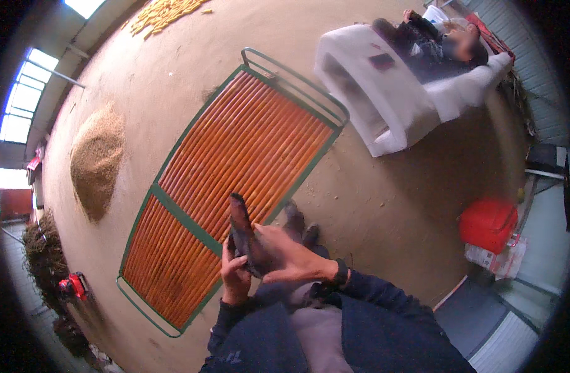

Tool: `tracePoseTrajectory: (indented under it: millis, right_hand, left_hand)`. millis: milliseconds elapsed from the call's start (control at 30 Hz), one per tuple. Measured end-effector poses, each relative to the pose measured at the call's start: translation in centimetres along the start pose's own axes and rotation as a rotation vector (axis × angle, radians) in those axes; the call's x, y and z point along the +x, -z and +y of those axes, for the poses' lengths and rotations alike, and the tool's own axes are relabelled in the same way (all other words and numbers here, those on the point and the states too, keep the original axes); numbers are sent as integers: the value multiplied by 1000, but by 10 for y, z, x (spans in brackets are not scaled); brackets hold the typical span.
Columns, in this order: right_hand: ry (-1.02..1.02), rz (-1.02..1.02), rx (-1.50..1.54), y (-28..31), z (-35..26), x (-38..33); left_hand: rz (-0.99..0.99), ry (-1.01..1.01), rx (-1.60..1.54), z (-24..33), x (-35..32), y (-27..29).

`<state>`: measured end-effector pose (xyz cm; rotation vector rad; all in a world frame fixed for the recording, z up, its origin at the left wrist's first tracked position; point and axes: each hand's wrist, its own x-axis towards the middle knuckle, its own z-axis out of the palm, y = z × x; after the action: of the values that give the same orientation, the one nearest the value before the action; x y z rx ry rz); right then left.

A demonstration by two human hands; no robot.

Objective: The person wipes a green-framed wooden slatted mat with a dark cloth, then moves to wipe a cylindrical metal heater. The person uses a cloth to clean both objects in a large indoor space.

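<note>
Both hands meet in front of my body at the lower middle. Between them is a dark, long, narrow thing (243,227) that looks like a shoe, with a brownish strip and its tip pointing up and away. My left hand (235,276) is closed round its left side, fingers curled. From the right, my right hand (291,253) wraps its near end, with a dark band on that wrist. Just beyond, my dark-shod foot (295,221) rests by the bed's edge.
A folding bed (229,155) with orange-brown slats and a green frame stands ahead. Beyond it, a person lies on a white-covered sofa (372,81). A grain heap (98,161) is at left, corn cobs (167,15) at the back, a red container (489,225) at right.
</note>
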<state>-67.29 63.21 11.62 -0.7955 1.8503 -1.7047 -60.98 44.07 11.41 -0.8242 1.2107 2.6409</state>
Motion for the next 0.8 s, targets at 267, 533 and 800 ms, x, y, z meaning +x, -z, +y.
tracePoseTrajectory:
  millis: [267,533,800]
  right_hand:
    - [-40,100,102,47,29,43]
    - [-111,152,211,79,53,85]
    - [-240,102,592,134,67,102]
  left_hand:
    - [-74,34,47,-1,75,-56]
    - [-39,15,38,14,120,-84]
    - [29,26,-12,3,150,-113]
